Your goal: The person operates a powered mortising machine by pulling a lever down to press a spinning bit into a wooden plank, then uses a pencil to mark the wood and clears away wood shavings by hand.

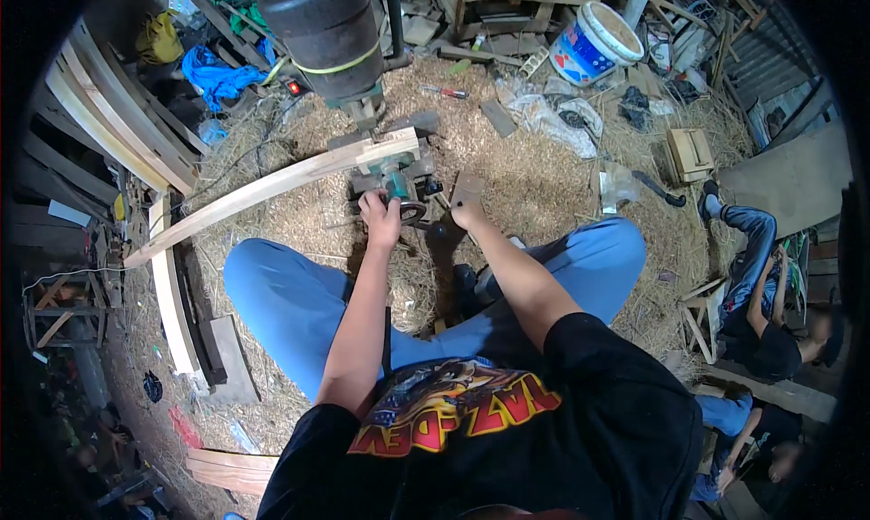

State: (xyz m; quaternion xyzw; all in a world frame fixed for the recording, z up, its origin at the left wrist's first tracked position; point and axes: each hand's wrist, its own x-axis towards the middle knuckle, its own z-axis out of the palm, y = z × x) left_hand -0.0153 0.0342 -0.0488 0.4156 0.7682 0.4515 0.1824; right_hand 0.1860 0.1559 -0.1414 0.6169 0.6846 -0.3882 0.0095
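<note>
A long, curved, pale wooden beam (290,178) lies across the green vise (395,178) of a machine, its right end under the machine's head. My left hand (379,216) is closed at the left rim of the dark handwheel (413,214) on the vise's near side. To the right of the wheel, my right hand (468,214) is closed beside a short lever (441,199); what its fingers hold is hidden. A brown flat block (468,188) sits just beyond that hand. Above the beam's end stands the large dark motor housing (328,44).
Several curved beams (122,112) lean at the left. Wood shavings (489,158) cover the floor, with a screwdriver (446,92) on them. A white-and-blue bucket (595,44) and a wooden box (691,154) stand on the right. Two other people (770,330) sit at the far right.
</note>
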